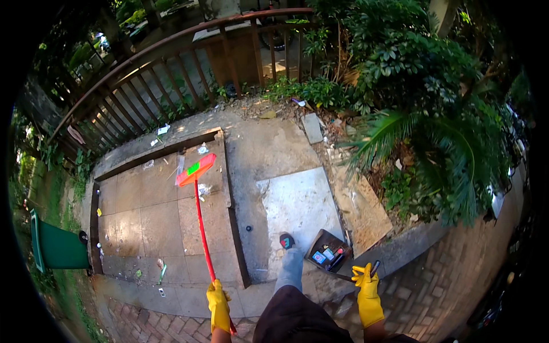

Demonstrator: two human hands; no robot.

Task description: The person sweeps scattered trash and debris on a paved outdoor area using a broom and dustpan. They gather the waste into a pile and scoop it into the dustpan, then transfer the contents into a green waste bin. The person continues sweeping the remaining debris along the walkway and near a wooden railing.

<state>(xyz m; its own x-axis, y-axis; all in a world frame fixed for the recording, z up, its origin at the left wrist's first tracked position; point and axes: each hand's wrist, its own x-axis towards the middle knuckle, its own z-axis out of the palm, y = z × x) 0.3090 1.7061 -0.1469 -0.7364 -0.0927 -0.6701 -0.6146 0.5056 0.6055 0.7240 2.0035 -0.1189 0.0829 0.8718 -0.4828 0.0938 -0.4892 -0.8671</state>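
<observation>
The left hand (218, 306), yellow-gloved, is closed around the stick of the broom (202, 226); the right hand (369, 296) curls its fingers on the handle of the dustpan (327, 236), near the foot (287, 240). The broom seems light, with stiff stick, best to grip there. Its head is above the dusty stone slabs (157, 228); beyond stands a railing (257, 51).

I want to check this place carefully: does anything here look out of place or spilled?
Yes. White scraps lie strewn near the broom head in the sunken paved area and look like litter. Beside the plants, a grey slab lies askew among debris, as if displaced.
</observation>
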